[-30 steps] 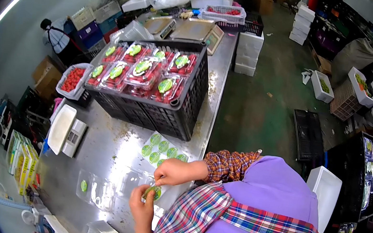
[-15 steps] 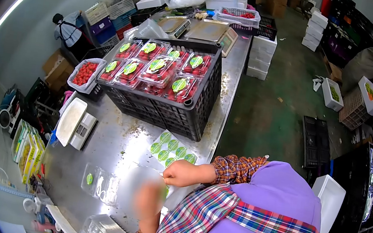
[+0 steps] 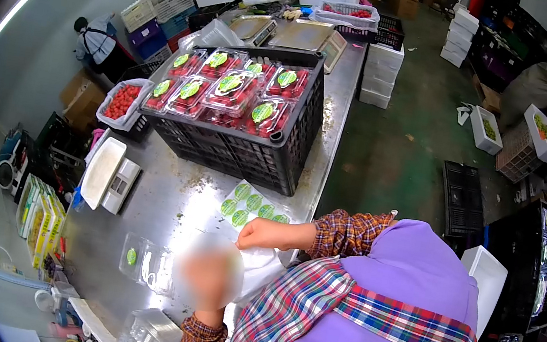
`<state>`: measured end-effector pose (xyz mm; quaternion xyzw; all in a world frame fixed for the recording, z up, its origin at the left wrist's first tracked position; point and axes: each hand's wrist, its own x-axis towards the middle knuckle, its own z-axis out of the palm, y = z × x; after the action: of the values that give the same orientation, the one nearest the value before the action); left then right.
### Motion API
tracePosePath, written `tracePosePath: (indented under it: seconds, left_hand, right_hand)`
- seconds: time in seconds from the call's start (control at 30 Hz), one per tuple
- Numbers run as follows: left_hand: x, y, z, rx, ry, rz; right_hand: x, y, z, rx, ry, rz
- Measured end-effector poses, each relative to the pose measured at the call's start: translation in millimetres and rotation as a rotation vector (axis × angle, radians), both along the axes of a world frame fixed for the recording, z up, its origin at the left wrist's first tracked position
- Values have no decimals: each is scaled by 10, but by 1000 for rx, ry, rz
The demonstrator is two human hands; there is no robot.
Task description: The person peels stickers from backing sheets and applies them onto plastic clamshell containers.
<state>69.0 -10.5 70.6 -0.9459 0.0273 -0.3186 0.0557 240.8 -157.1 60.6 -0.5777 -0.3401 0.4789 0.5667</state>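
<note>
My right hand (image 3: 266, 235) has its fingers pressed together over the sheet of round green stickers (image 3: 255, 201); anything in its pinch is too small to name. Below it, my left hand (image 3: 208, 274) is blurred, so its fingers and whatever they touch are hidden. White paper (image 3: 260, 268) lies between my hands and the apron. Left of my left hand, an open clear plastic box (image 3: 158, 268) bears a green sticker (image 3: 131, 256).
Beyond my hands stands a black crate (image 3: 226, 153) of labelled red-fruit boxes. A scale (image 3: 110, 175) sits at left. Stacked clear boxes (image 3: 155, 336) are near the bottom. Red fruit fills a basket (image 3: 121, 102). A person (image 3: 98, 46) stands at far left.
The green sticker earlier seen between my hands is out of sight. My left hand has moved left and become blurred. The view has shifted, moving the table's things slightly right.
</note>
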Motion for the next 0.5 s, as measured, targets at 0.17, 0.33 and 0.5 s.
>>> tracePosePath:
  seconds: [0.17,0.33,0.5]
  left_hand:
    - [20,72,-28,42,-26,-79]
    - [-14,109,-7,41,52,-173]
    - [33,230,-153,-56,77,-168]
  right_hand:
    - [-17,-39,87,-144,327,-62]
    - [94,-59,-35,-154,388,45]
    - [114,-136,124,-51,-73,94]
